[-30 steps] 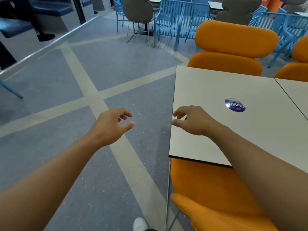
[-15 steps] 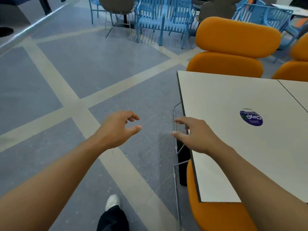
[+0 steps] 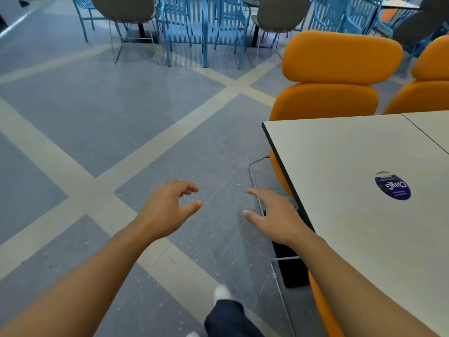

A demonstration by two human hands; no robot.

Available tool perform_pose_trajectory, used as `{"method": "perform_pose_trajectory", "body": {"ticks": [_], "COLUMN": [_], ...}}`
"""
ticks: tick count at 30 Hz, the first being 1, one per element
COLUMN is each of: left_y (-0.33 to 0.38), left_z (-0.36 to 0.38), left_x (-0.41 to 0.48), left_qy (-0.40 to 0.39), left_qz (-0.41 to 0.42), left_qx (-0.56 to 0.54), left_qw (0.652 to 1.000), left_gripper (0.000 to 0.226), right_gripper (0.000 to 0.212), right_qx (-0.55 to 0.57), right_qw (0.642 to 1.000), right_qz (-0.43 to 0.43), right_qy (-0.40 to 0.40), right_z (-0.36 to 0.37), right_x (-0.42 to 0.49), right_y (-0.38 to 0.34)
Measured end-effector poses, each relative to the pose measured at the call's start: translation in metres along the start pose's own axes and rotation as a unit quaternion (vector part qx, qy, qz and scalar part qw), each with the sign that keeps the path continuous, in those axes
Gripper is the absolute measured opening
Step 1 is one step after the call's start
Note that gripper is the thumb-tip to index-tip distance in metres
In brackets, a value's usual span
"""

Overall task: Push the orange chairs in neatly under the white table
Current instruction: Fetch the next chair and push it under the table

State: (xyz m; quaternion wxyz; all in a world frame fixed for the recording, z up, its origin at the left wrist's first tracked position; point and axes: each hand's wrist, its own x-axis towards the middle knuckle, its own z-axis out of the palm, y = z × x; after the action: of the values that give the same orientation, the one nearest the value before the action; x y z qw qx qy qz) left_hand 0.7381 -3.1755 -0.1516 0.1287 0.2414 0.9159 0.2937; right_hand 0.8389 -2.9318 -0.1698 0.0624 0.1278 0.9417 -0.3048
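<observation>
A grey speckled floor (image 3: 121,117) crossed by pale bands fills most of the view. At the right stands the white bench (image 3: 352,227), its dark-edged corner pointing toward the open floor. On its far side an orange chair (image 3: 340,57) faces the bench with its backrest upright and its seat reaching under the top. A second orange chair (image 3: 432,74) stands just beside it at the right border. A third orange chair (image 3: 322,310) sits on the near side, mostly hidden beneath the bench, with only a strip of cushion and thin wire legs showing past the left edge. Blue slatted chairs (image 3: 206,27) and grey chairs (image 3: 124,6) line the back. Both bare arms reach forward over the floor. The left hand (image 3: 167,210) holds nothing, its fingers loosely curled and its thumb out. The right hand (image 3: 274,215) is palm down with relaxed, spread fingers, also holding nothing, just beside the bench's left edge. A dark trouser leg (image 3: 226,317) and a white shoe (image 3: 222,291) show below. A round purple sticker (image 3: 392,187) lies on the bench.
</observation>
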Motion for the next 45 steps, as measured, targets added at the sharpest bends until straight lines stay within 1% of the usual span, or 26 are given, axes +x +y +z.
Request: {"method": "perform_pose_trajectory", "body": {"ticks": [4, 10, 15, 16, 17, 18, 22, 25, 30, 36, 37, 41, 45], "left_y": [-0.026, -0.058, -0.067, -0.066, -0.068, -0.069, -0.073, -0.082, -0.103, -0.126, -0.129, -0.126, -0.114], "left_z": [-0.006, -0.019, -0.037, -0.039, -0.046, -0.049, -0.066, -0.074, -0.085, -0.104, -0.110, -0.129, -0.138], "left_x": [0.062, 0.187, 0.299, 0.300, 0.344, 0.351, 0.424, 0.481, 0.575, 0.703, 0.737, 0.812, 0.890], "left_qy": [-0.020, -0.045, -0.078, -0.081, -0.081, -0.083, -0.094, -0.105, -0.143, -0.189, -0.200, -0.224, -0.241], "left_qz": [0.002, 0.000, 0.004, 0.001, 0.000, -0.001, 0.009, 0.019, 0.058, 0.109, 0.122, 0.163, 0.210], "left_qx": [0.003, 0.007, 0.034, 0.036, 0.037, 0.035, 0.033, 0.039, 0.035, 0.039, 0.040, 0.045, 0.053], "left_qw": [1.000, 0.999, 0.996, 0.996, 0.996, 0.996, 0.995, 0.994, 0.987, 0.975, 0.971, 0.960, 0.946], "left_gripper": [0.036, 0.035, 0.036, 0.036, 0.036, 0.036, 0.037, 0.042, 0.054, 0.056, 0.056, 0.057, 0.056], "right_gripper": [0.062, 0.063, 0.065, 0.065, 0.065, 0.065, 0.064, 0.064, 0.068, 0.072, 0.073, 0.076, 0.073], "right_qx": [0.009, 0.027, 0.039, 0.037, 0.040, 0.040, 0.039, 0.036, 0.040, 0.048, 0.052, 0.066, 0.083], "right_qw": [1.000, 0.999, 0.997, 0.997, 0.997, 0.996, 0.995, 0.993, 0.989, 0.981, 0.977, 0.965, 0.951], "right_qz": [0.017, 0.039, 0.064, 0.065, 0.070, 0.076, 0.089, 0.105, 0.139, 0.188, 0.204, 0.244, 0.275], "right_qy": [-0.004, 0.004, -0.010, -0.016, -0.013, -0.020, -0.029, -0.031, -0.013, 0.024, 0.037, 0.070, 0.117], "right_z": [0.008, 0.009, -0.002, 0.000, -0.008, -0.010, -0.027, -0.036, -0.047, -0.066, -0.072, -0.093, -0.120], "right_x": [0.060, 0.177, 0.277, 0.278, 0.318, 0.324, 0.394, 0.448, 0.535, 0.644, 0.670, 0.728, 0.783], "right_y": [-0.002, 0.005, 0.012, 0.009, 0.014, 0.013, 0.013, 0.012, 0.014, 0.008, 0.006, 0.000, 0.003]}}
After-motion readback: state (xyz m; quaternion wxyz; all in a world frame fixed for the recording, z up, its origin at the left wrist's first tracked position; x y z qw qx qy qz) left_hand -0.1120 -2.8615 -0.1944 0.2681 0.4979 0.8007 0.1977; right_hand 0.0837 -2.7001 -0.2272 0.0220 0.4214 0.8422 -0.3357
